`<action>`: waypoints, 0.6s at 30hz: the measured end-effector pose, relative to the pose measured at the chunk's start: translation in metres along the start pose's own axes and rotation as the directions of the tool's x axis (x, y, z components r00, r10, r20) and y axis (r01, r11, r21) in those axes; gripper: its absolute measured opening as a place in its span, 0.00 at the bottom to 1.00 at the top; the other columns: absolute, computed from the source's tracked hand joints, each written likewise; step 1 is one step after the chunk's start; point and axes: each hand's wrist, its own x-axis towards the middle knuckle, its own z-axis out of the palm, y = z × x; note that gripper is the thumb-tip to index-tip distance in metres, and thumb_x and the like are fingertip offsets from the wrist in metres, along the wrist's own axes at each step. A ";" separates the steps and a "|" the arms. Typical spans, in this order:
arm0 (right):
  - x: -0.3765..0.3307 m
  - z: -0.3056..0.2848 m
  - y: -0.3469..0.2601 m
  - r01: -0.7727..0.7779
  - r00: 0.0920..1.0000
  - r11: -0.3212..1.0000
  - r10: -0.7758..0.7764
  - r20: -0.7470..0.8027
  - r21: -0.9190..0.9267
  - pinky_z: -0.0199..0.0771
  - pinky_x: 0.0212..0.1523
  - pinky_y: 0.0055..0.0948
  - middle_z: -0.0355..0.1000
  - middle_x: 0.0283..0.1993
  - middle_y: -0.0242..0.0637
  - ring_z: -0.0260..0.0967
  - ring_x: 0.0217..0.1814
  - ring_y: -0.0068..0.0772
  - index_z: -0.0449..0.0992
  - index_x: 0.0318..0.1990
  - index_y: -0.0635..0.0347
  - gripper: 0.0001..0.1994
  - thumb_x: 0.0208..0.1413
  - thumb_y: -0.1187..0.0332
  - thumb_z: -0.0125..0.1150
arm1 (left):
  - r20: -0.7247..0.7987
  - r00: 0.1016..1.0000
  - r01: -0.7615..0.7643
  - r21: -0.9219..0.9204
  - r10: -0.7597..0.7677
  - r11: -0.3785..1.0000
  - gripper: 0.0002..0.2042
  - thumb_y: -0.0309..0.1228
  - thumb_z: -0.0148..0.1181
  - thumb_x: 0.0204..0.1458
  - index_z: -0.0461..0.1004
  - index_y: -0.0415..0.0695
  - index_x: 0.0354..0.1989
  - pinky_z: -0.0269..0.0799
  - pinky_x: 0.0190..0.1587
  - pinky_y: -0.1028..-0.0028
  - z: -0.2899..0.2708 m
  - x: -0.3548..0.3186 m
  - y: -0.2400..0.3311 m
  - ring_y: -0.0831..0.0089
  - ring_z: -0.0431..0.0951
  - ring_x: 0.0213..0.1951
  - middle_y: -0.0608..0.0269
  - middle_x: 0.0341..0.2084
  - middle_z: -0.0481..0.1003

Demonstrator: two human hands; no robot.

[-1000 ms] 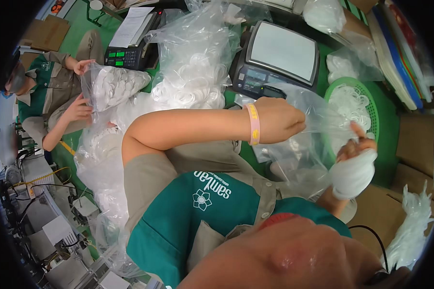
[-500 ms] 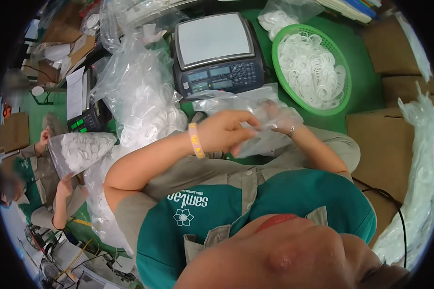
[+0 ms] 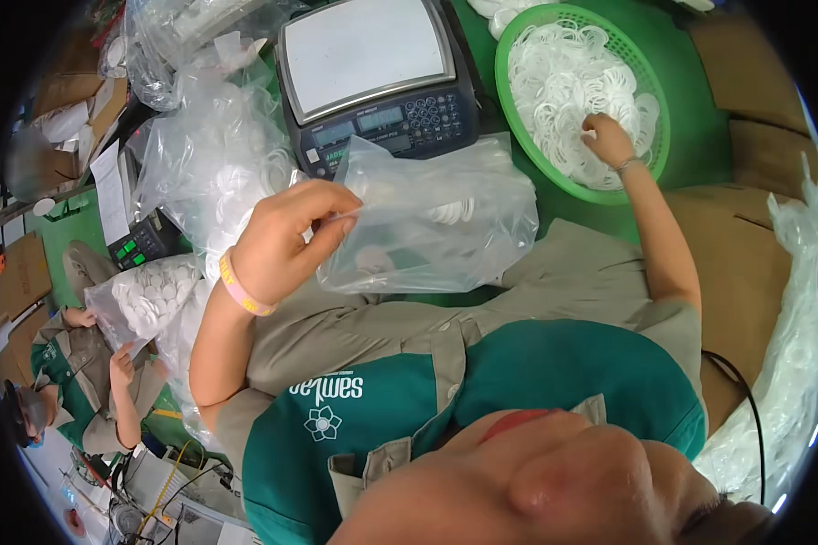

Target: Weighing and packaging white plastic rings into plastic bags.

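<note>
My left hand [image 3: 291, 238], with a pink band on its wrist, pinches the edge of a clear plastic bag [image 3: 400, 259] between thumb and fingers. The bag lies across my lap in front of the scale, with a few white rings [image 3: 454, 211] showing inside. At the right, my right hand [image 3: 611, 141] reaches over the green basket [image 3: 660, 168]. Its curled fingers are down among a heap of white plastic rings [image 3: 563, 86]; whatever they grip is hidden.
A dark counting scale [image 3: 368, 68] with a pale platform stands ahead. Large clear bags of white parts [image 3: 223, 154] lie to its left. Another person's hand [image 3: 123, 363] holds a bag of white discs [image 3: 150, 295] at far left. Cardboard boxes [image 3: 736, 245] stand at right.
My right hand has left the plastic bag and reached into the basket. My left hand has moved left, drawing the bag's edge out. The view has shifted, so the scale sits higher and further left.
</note>
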 end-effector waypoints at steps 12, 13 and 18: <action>0.097 0.088 -0.042 0.048 0.995 0.912 -0.008 0.101 -0.408 0.56 0.50 0.42 0.48 0.59 0.41 0.47 0.61 0.39 0.43 0.60 0.49 0.45 0.31 0.64 0.63 | 0.170 0.985 -0.010 -0.128 0.032 0.992 0.07 0.20 0.52 0.41 0.69 0.40 0.30 0.65 0.24 0.76 0.003 0.028 -0.006 0.69 0.70 0.22 0.59 0.24 0.70; 0.107 0.092 -0.031 0.003 0.990 0.929 0.048 0.129 -0.371 0.57 0.50 0.42 0.48 0.59 0.41 0.47 0.61 0.39 0.41 0.60 0.48 0.48 0.29 0.63 0.65 | 0.172 0.985 -0.014 -0.120 0.035 0.993 0.07 0.21 0.52 0.41 0.69 0.40 0.31 0.64 0.24 0.76 0.002 0.032 -0.007 0.70 0.69 0.22 0.59 0.23 0.70; 0.110 0.079 -0.059 -0.059 0.984 0.892 0.127 0.124 -0.448 0.56 0.48 0.55 0.48 0.58 0.42 0.42 0.62 0.45 0.36 0.61 0.37 0.52 0.28 0.61 0.68 | 0.190 0.979 0.099 -0.127 -0.074 0.987 0.07 0.20 0.50 0.42 0.67 0.40 0.32 0.62 0.22 0.76 -0.006 0.035 -0.002 0.73 0.68 0.20 0.61 0.24 0.68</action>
